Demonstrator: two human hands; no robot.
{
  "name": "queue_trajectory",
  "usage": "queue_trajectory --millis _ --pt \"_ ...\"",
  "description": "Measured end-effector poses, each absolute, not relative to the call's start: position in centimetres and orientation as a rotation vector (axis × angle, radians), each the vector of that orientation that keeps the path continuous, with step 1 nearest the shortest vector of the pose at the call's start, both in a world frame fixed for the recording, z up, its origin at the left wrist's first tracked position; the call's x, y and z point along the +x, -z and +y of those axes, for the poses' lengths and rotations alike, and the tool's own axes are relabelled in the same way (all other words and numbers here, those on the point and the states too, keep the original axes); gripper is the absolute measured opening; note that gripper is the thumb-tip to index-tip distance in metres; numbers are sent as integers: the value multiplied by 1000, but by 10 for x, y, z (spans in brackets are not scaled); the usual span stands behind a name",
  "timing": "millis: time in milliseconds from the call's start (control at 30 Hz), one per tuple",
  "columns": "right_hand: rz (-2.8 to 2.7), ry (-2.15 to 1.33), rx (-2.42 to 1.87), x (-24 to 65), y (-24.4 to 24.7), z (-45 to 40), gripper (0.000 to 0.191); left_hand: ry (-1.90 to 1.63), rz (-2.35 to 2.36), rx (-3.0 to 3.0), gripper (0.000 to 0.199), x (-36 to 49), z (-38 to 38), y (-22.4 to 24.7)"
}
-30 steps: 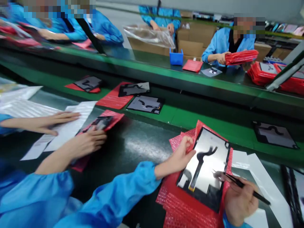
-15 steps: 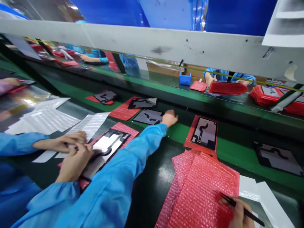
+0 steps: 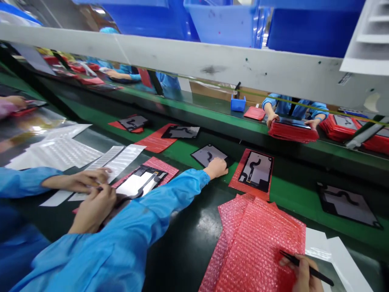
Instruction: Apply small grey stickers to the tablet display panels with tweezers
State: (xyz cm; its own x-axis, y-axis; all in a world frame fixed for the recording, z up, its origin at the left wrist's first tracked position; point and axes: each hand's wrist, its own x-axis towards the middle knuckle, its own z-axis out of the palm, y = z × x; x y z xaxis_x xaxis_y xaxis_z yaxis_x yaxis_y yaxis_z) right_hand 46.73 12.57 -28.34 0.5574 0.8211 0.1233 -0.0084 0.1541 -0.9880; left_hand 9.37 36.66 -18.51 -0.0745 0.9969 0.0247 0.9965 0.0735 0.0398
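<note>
My left hand (image 3: 216, 168) stretches to the green belt, its fingers curled on the near right edge of a display panel (image 3: 202, 156). That panel is thin and grey with a black border and a curved black ribbon cable; my hand covers part of it. At the lower right, my right hand (image 3: 304, 273) grips black tweezers (image 3: 306, 268), their tips pointing left over red bubble-wrap bags (image 3: 261, 239). The bags lie in a fanned pile on the dark table. Right of my left hand, another display panel (image 3: 257, 170) rests on a red bag.
Beside me on the left, a co-worker's hands (image 3: 97, 202) work near a panel (image 3: 142, 180) and white strip sheets (image 3: 121, 162). More panels lie along the belt (image 3: 291, 188). Across it, another person holds a red stack (image 3: 293, 132). A shelf beam (image 3: 182, 52) with blue bins crosses above.
My left hand has pulled the display panel to the right and turned it, away from the panel behind. Other panels on the belt have shifted slightly left. My right hand stays with the tweezers.
</note>
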Motion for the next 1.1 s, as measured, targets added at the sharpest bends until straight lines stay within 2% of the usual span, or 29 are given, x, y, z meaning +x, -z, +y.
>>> queue_trajectory --millis 133,300,433,533,600,633,700,833,933,1100 --pt "-838 -754 -1312 468 279 121 49 -24 2277 2207 42 79 351 154" --pt "-862 -794 -1287 448 252 110 40 -56 2363 2272 39 50 321 106" --pt "-801 -796 -1199 442 239 111 38 -224 2206 2495 53 70 263 95" --pt "-738 -771 -1138 449 232 114 38 -475 1819 2819 57 111 191 101" --pt "-678 -743 -1111 459 226 115 37 -764 1260 3127 70 142 142 107" --pt "-651 -721 -1102 466 223 115 37 -764 1070 3191 76 156 121 111" --pt "-605 -662 -1089 481 218 114 38 -776 854 3217 72 181 86 125" --pt "-548 -579 -1078 517 212 104 41 -781 871 3178 56 212 50 174" --pt "-581 -605 -1130 543 210 91 44 -624 904 3176 51 220 44 207" --pt "-828 -821 -1359 579 211 74 44 -539 827 3044 36 222 50 200"
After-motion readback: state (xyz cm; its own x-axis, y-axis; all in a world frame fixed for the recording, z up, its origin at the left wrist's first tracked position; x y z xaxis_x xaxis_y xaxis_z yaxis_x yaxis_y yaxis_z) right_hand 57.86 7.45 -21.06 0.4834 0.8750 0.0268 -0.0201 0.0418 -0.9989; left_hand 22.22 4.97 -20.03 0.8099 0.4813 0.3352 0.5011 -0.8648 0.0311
